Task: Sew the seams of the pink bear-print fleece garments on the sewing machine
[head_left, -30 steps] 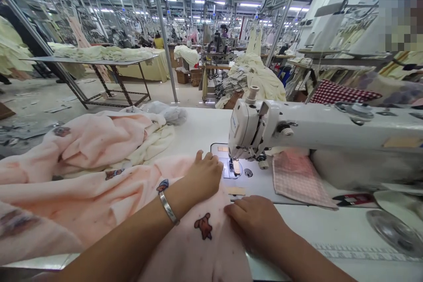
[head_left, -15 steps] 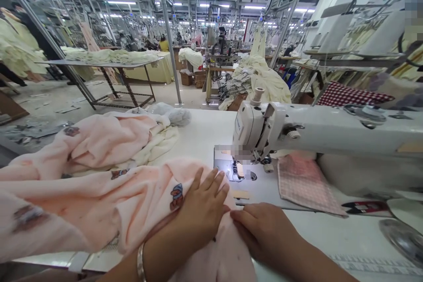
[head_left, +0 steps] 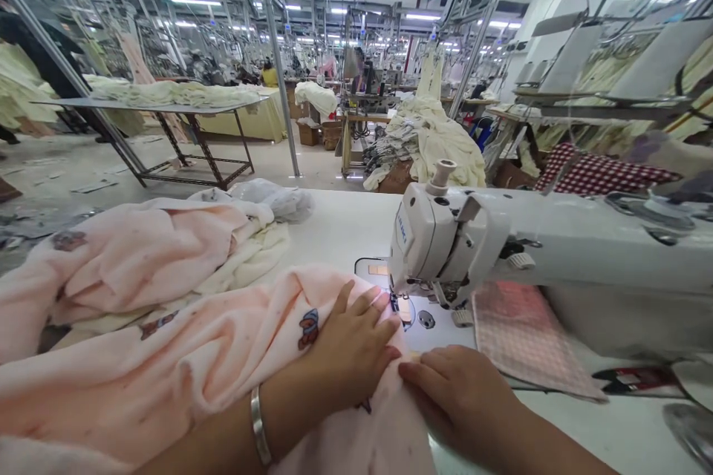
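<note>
A soft pink fleece cloth (head_left: 245, 341) printed with small brown and blue figures lies in folds across the left and front of the sewing table. My left hand (head_left: 350, 341), a silver bangle at its wrist, rests flat on this cloth with fingers apart. Its fingertips are close beside the presser foot (head_left: 396, 304) of a white sewing machine (head_left: 445, 237). Just to the right, my right hand (head_left: 462, 393) pinches the cloth's right edge between thumb and curled forefinger. Whether the cloth's edge reaches under the foot is hard to make out.
Red-handled snips (head_left: 640, 378) and a pink checked cloth (head_left: 535, 341) lie right, below the machine arm. More pink and cream fabric (head_left: 150, 252) is heaped left, beside a clear plastic bag (head_left: 278, 200). Beyond stand a metal table (head_left: 150, 107) and a pile of cream garments (head_left: 434, 137).
My left hand and the pink cloth have slid rightward, nearer the presser foot. My right hand keeps its pinch beside it. The whole view has shifted slightly.
</note>
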`<state>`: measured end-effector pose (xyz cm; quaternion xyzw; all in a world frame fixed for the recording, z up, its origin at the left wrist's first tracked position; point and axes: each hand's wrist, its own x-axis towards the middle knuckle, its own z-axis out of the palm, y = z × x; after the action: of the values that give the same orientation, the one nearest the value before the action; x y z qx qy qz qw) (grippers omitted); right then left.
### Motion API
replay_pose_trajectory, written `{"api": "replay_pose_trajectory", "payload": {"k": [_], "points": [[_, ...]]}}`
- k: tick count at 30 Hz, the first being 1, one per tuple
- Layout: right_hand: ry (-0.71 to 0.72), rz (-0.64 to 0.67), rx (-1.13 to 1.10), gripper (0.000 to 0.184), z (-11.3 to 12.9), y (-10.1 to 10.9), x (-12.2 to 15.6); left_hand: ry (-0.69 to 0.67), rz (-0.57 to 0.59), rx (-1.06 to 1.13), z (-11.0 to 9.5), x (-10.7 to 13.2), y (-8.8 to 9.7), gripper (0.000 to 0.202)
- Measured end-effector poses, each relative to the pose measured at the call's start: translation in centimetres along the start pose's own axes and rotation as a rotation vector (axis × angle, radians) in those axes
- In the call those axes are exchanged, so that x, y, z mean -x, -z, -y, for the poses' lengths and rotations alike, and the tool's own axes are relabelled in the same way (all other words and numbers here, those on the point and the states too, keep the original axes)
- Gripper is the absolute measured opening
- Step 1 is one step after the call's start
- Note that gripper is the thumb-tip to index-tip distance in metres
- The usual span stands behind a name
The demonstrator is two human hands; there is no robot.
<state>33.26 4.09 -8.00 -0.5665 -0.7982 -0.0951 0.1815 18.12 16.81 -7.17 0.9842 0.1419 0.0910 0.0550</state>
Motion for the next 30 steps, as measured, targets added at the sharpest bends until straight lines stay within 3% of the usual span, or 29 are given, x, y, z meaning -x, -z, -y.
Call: {"api": "replay_pose_trajectory", "payload": {"k": [5,9,14,19,25,30], "points": [[-0.015,-0.055,-0.012,0.028,0.1,-0.4,0.4,-0.015,-0.021,-0.007,0.0,-0.4,-0.1,0.032],[-0.034,-0.015,-0.013,0.024,-0.1,-0.7,0.6,-0.009,-0.080,-0.043,-0.1,-0.6,0.0,0.028],[-0.017,0.019,0.041,0.022,0.4,0.3,0.9,-0.096,-0.102,-0.001,-1.1,0.8,-0.1,0.007],[0.057,0.024,0.032,0.021,1.7,1.1,2.3,-0.065,-0.139,0.118,-2.2,2.4,-0.8,0.016],[0.071,0.028,0.028,0.019,1.9,0.9,2.8,0.001,-0.138,0.165,-2.5,2.0,-0.5,0.016],[0.052,0.059,0.020,0.019,2.0,0.9,2.6,-0.008,-0.067,-0.093,-2.8,0.3,0.9,0.013]]}}
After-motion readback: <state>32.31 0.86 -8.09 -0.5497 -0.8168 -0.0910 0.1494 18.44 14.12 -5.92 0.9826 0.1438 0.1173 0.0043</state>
